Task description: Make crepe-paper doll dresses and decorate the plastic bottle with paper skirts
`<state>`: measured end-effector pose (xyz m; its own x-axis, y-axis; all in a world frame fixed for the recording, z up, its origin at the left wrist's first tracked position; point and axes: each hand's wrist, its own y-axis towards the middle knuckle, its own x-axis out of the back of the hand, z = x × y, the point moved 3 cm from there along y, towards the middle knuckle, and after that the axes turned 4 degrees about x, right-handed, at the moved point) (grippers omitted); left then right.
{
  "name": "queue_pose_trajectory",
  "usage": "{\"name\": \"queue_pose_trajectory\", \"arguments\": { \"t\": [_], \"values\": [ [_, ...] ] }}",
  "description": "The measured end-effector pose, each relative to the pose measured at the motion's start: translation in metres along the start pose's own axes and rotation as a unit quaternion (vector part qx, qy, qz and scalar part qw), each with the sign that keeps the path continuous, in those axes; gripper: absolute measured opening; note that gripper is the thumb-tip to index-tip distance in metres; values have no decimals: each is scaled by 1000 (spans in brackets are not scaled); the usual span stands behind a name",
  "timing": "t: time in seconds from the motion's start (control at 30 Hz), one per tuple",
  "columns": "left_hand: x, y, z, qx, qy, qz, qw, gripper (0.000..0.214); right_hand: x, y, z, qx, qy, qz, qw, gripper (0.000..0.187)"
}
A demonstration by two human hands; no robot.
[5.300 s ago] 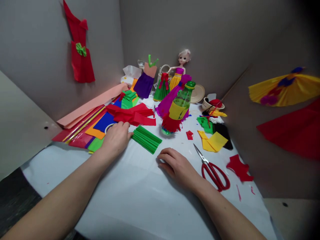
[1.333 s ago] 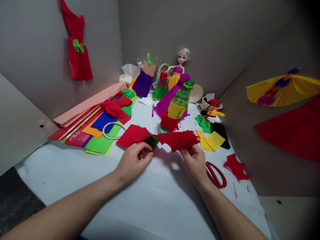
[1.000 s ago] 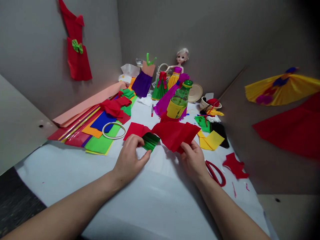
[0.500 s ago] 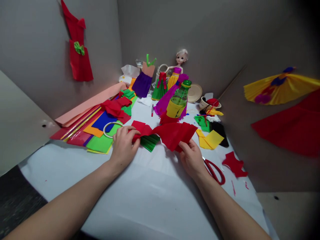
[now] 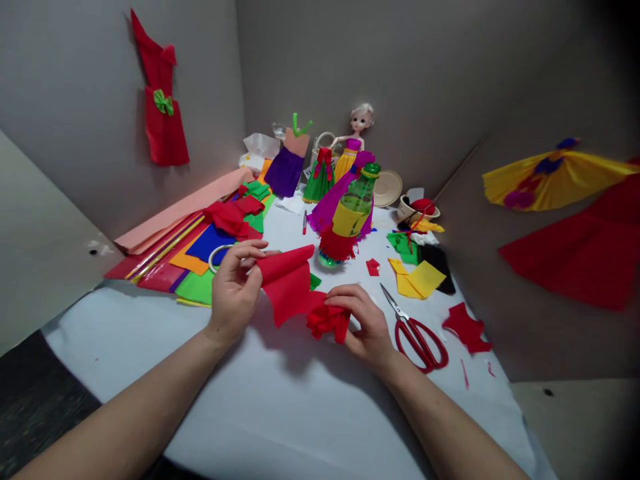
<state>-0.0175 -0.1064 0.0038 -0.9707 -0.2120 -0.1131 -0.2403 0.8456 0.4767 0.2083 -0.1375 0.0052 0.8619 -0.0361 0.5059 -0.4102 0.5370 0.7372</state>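
My left hand [image 5: 233, 293] stands raised and pinches the upper edge of a sheet of red crepe paper [image 5: 286, 283]. That sheet droops in a curved fold between my hands. My right hand [image 5: 363, 320] holds its lower end, gathered into a crumpled red bunch [image 5: 327, 322]. A small corner of green paper [image 5: 314, 281] shows behind the red, and the rest of it is hidden. Below my right hand lie red-handled scissors [image 5: 417, 340], apart from my fingers.
Stacked coloured paper sheets [image 5: 197, 257] and a white tape ring [image 5: 219, 257] lie left on the white table covering [image 5: 280, 413]. Ahead stand a bottle dressed in paper [image 5: 353, 213] and a doll [image 5: 356, 143]. Paper dresses hang on the grey walls.
The red paper has gone from a spread fan to a drooping fold, bunched at my right hand. The green pleats are now mostly hidden, and the scissors show fully.
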Motion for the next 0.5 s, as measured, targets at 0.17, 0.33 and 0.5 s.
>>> {"name": "queue_pose_trajectory", "arguments": {
  "t": [0.17,0.33,0.5],
  "values": [
    [-14,-10,11,267,-127,19,955,14,2,1,3,35,-55,22,998,39],
    [-26,-21,15,454,-198,35,868,22,2,-1,6,59,-100,55,992,42],
    [-30,-31,16,524,-170,124,825,19,-2,-2,12,98,-104,101,985,41]
  ]
}}
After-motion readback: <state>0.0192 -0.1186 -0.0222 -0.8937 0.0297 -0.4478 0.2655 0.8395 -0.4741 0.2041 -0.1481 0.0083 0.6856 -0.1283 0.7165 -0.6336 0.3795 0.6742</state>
